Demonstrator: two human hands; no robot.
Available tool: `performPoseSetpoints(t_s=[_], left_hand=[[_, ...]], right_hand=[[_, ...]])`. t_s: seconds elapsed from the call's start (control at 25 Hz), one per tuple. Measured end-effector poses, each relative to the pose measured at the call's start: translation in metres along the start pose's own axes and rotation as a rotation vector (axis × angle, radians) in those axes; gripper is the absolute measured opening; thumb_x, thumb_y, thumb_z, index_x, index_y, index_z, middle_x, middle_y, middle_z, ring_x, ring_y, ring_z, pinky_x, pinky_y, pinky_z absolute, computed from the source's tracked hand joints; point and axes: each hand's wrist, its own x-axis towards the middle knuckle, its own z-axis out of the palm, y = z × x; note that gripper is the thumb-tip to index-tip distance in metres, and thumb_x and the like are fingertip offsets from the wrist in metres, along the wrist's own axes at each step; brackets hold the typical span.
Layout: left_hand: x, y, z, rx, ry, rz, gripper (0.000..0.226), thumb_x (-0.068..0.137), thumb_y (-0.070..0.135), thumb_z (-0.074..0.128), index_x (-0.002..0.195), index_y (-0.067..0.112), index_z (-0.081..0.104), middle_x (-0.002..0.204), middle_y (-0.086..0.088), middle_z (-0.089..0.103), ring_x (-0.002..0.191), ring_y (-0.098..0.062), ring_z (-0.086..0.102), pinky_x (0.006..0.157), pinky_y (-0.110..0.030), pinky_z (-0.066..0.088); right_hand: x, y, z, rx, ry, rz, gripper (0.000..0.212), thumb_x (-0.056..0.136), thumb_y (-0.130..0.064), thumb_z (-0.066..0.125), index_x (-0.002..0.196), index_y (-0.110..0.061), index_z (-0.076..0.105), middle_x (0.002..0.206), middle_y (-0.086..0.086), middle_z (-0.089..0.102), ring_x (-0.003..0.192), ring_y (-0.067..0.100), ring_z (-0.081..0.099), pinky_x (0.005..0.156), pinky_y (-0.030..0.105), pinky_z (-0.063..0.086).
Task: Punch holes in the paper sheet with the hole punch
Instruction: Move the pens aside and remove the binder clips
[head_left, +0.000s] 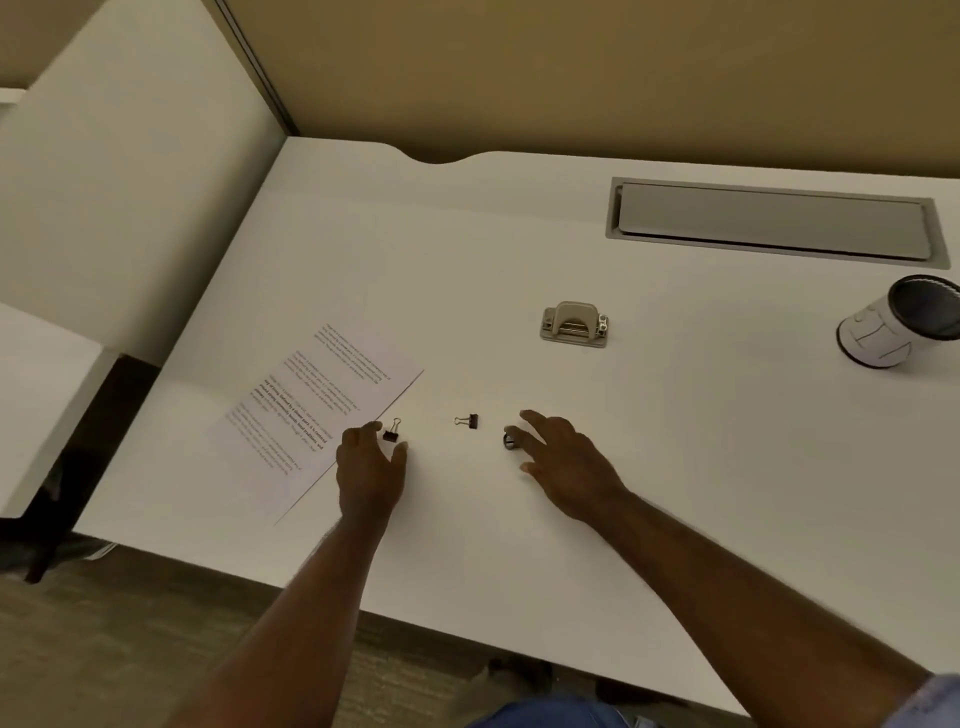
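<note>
A printed paper sheet (317, 415) lies flat and slanted on the left part of the white desk (675, 441). The grey hole punch (575, 324) stands farther back, right of the sheet, apart from both hands. My left hand (370, 467) hovers at the sheet's right edge, fingers apart, fingertips beside a small black binder clip (392, 431). My right hand (558, 457) is spread over the desk, its fingers next to a small dark object (509, 440) that they partly hide. Neither hand holds anything.
A second binder clip (468, 421) lies between the hands. A white cup with a dark inside (896, 325) lies tipped at the right edge. A grey cable hatch (774, 222) is set into the desk's back. A partition (135, 171) rises on the left.
</note>
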Motion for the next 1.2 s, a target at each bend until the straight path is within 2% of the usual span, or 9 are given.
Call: performPoseSetpoints(t_s=[0.12, 0.2, 0.28, 0.44, 0.56, 0.72, 0.8, 0.92, 1.2], left_hand=[[0.012, -0.005, 0.003, 0.043, -0.038, 0.029, 0.044, 0.083, 0.026, 0.066, 0.120, 0.005, 0.054, 0.120, -0.016, 0.055, 0.110, -0.034, 0.051, 0.087, -0.043, 0.044], [0.017, -0.005, 0.004, 0.071, -0.042, 0.066, 0.040, 0.083, 0.026, 0.067, 0.115, 0.006, 0.055, 0.114, -0.014, 0.056, 0.104, -0.033, 0.052, 0.081, -0.040, 0.044], [0.022, -0.004, 0.007, 0.075, -0.054, 0.094, 0.030, 0.084, 0.023, 0.066, 0.106, 0.005, 0.057, 0.106, -0.014, 0.057, 0.099, -0.032, 0.053, 0.075, -0.038, 0.043], [0.027, 0.002, 0.009, 0.077, -0.151, 0.155, 0.015, 0.089, 0.017, 0.059, 0.096, 0.004, 0.059, 0.100, -0.014, 0.058, 0.096, -0.030, 0.052, 0.075, -0.034, 0.041], [0.021, 0.016, 0.013, 0.165, -0.293, 0.346, 0.017, 0.088, 0.020, 0.059, 0.098, 0.006, 0.058, 0.098, -0.011, 0.058, 0.089, -0.029, 0.057, 0.069, -0.032, 0.041], [0.018, 0.048, 0.021, 0.172, -0.393, 0.473, 0.040, 0.084, 0.019, 0.062, 0.123, 0.011, 0.056, 0.109, -0.010, 0.059, 0.097, -0.029, 0.059, 0.077, -0.035, 0.048], [0.020, 0.058, 0.025, 0.210, -0.396, 0.538, 0.034, 0.084, 0.017, 0.060, 0.117, 0.009, 0.059, 0.105, -0.011, 0.059, 0.098, -0.029, 0.056, 0.078, -0.037, 0.049], [0.023, 0.060, 0.029, 0.184, -0.389, 0.519, 0.020, 0.081, 0.013, 0.061, 0.099, 0.005, 0.060, 0.095, -0.012, 0.057, 0.089, -0.029, 0.054, 0.071, -0.036, 0.044], [0.027, 0.059, 0.037, 0.128, -0.404, 0.480, 0.013, 0.076, 0.010, 0.065, 0.087, 0.008, 0.059, 0.084, -0.003, 0.051, 0.075, -0.023, 0.052, 0.062, -0.029, 0.038]], right_hand=[[0.025, -0.014, 0.006, 0.052, -0.022, -0.013, 0.045, 0.097, -0.023, 0.045, 0.141, -0.030, 0.037, 0.157, 0.003, 0.020, 0.141, 0.024, 0.025, 0.110, 0.037, 0.030], [0.033, -0.018, 0.012, 0.110, -0.053, 0.041, 0.044, 0.096, -0.033, 0.044, 0.139, -0.031, 0.039, 0.154, 0.004, 0.026, 0.134, 0.027, 0.035, 0.110, 0.039, 0.031], [0.035, -0.015, 0.021, 0.039, -0.020, -0.005, 0.044, 0.093, -0.044, 0.038, 0.135, -0.029, 0.043, 0.145, 0.001, 0.038, 0.127, 0.025, 0.041, 0.103, 0.041, 0.036], [0.021, -0.009, 0.022, 0.059, 0.043, 0.014, 0.027, 0.094, -0.019, 0.040, 0.118, -0.016, 0.053, 0.120, 0.005, 0.052, 0.110, 0.023, 0.047, 0.083, 0.036, 0.046], [0.009, -0.003, 0.021, 0.125, 0.101, 0.066, 0.033, 0.093, -0.010, 0.039, 0.124, -0.015, 0.049, 0.115, 0.002, 0.052, 0.107, 0.020, 0.048, 0.080, 0.034, 0.047], [-0.008, 0.004, 0.020, 0.109, 0.184, 0.089, 0.038, 0.090, -0.003, 0.043, 0.125, -0.017, 0.052, 0.112, -0.001, 0.056, 0.103, 0.018, 0.048, 0.077, 0.034, 0.049], [-0.020, 0.009, 0.020, 0.091, 0.202, 0.107, 0.039, 0.089, -0.002, 0.048, 0.123, -0.018, 0.054, 0.112, -0.003, 0.057, 0.102, 0.018, 0.050, 0.075, 0.034, 0.051], [-0.035, 0.016, 0.020, 0.082, 0.219, 0.134, 0.037, 0.087, -0.001, 0.051, 0.119, -0.019, 0.056, 0.112, -0.004, 0.058, 0.102, 0.017, 0.052, 0.074, 0.033, 0.053], [-0.086, 0.040, 0.012, 0.211, 0.372, 0.280, 0.027, 0.090, -0.005, 0.053, 0.113, -0.017, 0.062, 0.109, -0.004, 0.061, 0.098, 0.016, 0.056, 0.081, 0.029, 0.051]])
